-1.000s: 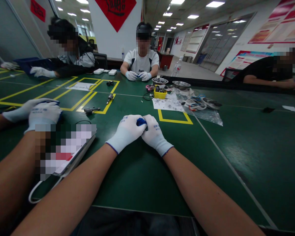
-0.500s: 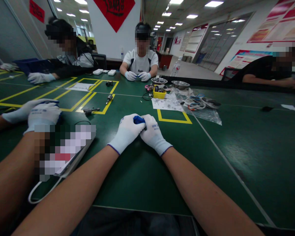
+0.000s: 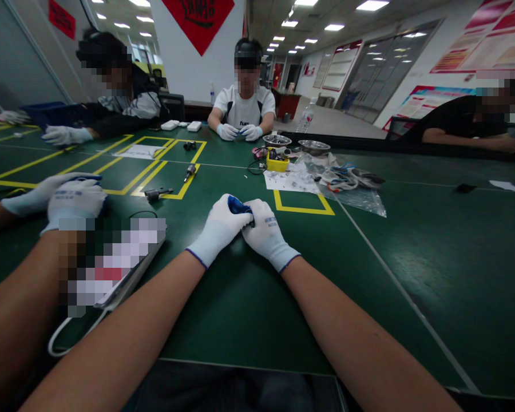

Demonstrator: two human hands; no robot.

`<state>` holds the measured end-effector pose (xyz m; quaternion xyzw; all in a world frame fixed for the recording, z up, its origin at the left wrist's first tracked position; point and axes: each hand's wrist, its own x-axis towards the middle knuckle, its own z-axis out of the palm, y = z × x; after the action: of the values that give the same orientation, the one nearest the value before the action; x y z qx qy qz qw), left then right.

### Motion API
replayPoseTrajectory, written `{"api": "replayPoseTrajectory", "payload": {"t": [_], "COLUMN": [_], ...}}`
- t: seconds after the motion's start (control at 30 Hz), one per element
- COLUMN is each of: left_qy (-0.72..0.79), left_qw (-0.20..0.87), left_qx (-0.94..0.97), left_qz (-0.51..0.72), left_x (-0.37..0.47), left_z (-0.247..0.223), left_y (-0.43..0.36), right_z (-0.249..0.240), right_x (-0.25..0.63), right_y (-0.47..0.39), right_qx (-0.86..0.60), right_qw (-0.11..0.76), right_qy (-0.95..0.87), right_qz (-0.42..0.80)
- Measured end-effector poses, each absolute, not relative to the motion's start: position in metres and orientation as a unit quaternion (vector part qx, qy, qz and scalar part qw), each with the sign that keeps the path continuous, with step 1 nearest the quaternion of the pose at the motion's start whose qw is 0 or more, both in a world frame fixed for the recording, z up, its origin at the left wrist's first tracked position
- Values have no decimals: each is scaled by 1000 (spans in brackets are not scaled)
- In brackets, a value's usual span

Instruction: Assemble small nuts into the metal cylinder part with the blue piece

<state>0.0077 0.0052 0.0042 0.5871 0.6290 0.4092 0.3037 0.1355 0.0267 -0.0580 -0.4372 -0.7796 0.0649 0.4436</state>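
Both of my hands wear white gloves with blue palms and meet over the green table (image 3: pixel 240 309). My left hand (image 3: pixel 220 229) has its fingers curled and its thumb stretched towards the right hand, with blue palm coating showing in the gap. My right hand (image 3: pixel 264 232) is closed, its fingertips pressed against those of the left. A sliver of something small and dark shows between the fingertips; the gloves cover most of it, and its kind cannot be made out.
Dark metal parts (image 3: pixel 154 195) lie by yellow tape outlines. A yellow box (image 3: pixel 277 165), metal bowls (image 3: pixel 314 147) and a plastic bag (image 3: pixel 364 197) stand ahead. At left are a co-worker's gloved hands (image 3: pixel 75 197) and a blurred-out device (image 3: pixel 120 269). Other people sit around the table.
My left hand's fingers have lifted and opened slightly away from the thumb, baring more blue palm. My right hand stays nearly still.
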Motion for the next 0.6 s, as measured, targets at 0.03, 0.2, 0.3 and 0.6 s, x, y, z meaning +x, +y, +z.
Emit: {"api": "replayPoseTrajectory", "payload": {"t": [0.03,0.2,0.3,0.6], "left_qy": [628,587,579,529], "left_qw": [303,291,239,99], "left_qx": [588,609,633,830], "left_qz": [409,446,455,147], "left_x": [7,2,-3,-6], "left_z": [4,-4,-12,-21], "left_y": [5,11,15,8], "right_z": [-58,-57,-56,-62], "right_x": [135,135,136,144], "right_y": [27,27,28,45], "right_qx": [-437,-441,-452,-530], "right_qw": [443,469,512,613], "right_qy": [-780,-763,-727,-573], "right_qz": [65,63,64,121]}}
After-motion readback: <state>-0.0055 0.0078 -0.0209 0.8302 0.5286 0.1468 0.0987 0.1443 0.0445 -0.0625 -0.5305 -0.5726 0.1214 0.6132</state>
